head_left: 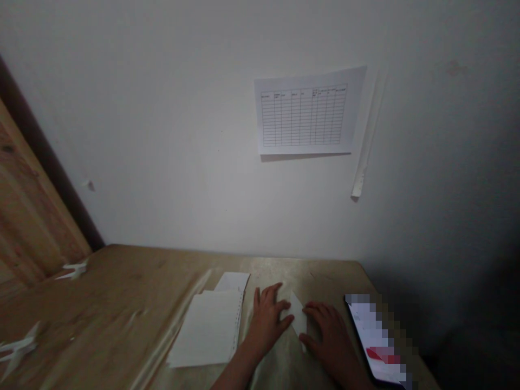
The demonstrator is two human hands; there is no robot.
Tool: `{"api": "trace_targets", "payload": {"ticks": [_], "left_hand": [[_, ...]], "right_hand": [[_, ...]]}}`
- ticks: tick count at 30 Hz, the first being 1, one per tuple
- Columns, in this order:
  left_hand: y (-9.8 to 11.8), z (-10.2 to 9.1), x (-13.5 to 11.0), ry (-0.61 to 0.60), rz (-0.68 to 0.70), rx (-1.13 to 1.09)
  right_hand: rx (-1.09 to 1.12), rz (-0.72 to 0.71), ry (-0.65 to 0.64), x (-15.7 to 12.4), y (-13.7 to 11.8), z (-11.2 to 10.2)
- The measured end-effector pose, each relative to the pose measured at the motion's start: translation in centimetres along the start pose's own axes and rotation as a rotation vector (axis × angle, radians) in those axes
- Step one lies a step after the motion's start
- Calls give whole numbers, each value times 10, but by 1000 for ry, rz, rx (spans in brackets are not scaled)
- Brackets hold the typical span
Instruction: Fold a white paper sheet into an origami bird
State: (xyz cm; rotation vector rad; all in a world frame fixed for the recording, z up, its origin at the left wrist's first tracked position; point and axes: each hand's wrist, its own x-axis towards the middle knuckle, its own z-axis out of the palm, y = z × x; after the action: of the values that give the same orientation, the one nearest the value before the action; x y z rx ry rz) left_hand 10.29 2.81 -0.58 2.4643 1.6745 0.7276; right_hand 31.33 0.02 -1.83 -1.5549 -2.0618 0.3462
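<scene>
Reaching in from the near edge, 2 bare hands work close together above the desk. Left hand (264, 324): fingers spread, the outer ones extended over the desk surface, forefinger and thumb parted at the left edge of the paper. Right hand (332, 337): fingers curved, forefinger and thumb at the right edge of the same paper; whether they pinch it or merely rest against it cannot be told.

Item, between the hands: 1 small folded piece of white paper (299, 315), narrow, pointed at its far end, lying on or just above the desk.

Left of the left hand: 1 stack of white paper sheets (209, 327), slightly uneven, a row of small holes along its right edge. At its far end: 1 smaller white paper piece (234, 280), partly covered by the stack.

Right of the right hand: 1 black-edged smartphone (376, 346), lying slantwise, its lit screen blurred into blocks.

Far left: 2 folded white paper shapes with pointed arms (75, 270), well apart from each other, the nearer cut by the picture's border.

Support: 1 desk with a creased tan covering (158, 281).

Behind: 1 plain white wall (162, 135), bearing 1 white sheet printed with a grid (304, 116); at left, 1 brown wooden panel (24, 208), leaning.
</scene>
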Motion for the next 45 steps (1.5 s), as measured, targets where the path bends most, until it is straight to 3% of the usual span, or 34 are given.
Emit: {"api": "trace_targets", "payload": {"ticks": [5, 14, 20, 24, 29, 36, 45], "left_hand": [[4, -2, 2, -49, -11, 18], [2, -11, -4, -243, 87, -15], [1, -16, -3, -304, 166, -88], [0, -14, 0, -234, 76, -101], [-2, -13, 0, -130, 20, -109], [4, -17, 2, -105, -98, -123], [-2, -12, 2, -75, -137, -134]], "right_hand": [[100, 0, -57, -1, -1, -10], [119, -35, 39, -2, 7, -1], [51, -73, -83, -2, -3, -10], [11, -63, -86, 0, -3, -7], [-91, -57, 19, -1, -2, 5], [-153, -124, 99, -3, -4, 8], [-244, -158, 173, -1, -6, 12]]}}
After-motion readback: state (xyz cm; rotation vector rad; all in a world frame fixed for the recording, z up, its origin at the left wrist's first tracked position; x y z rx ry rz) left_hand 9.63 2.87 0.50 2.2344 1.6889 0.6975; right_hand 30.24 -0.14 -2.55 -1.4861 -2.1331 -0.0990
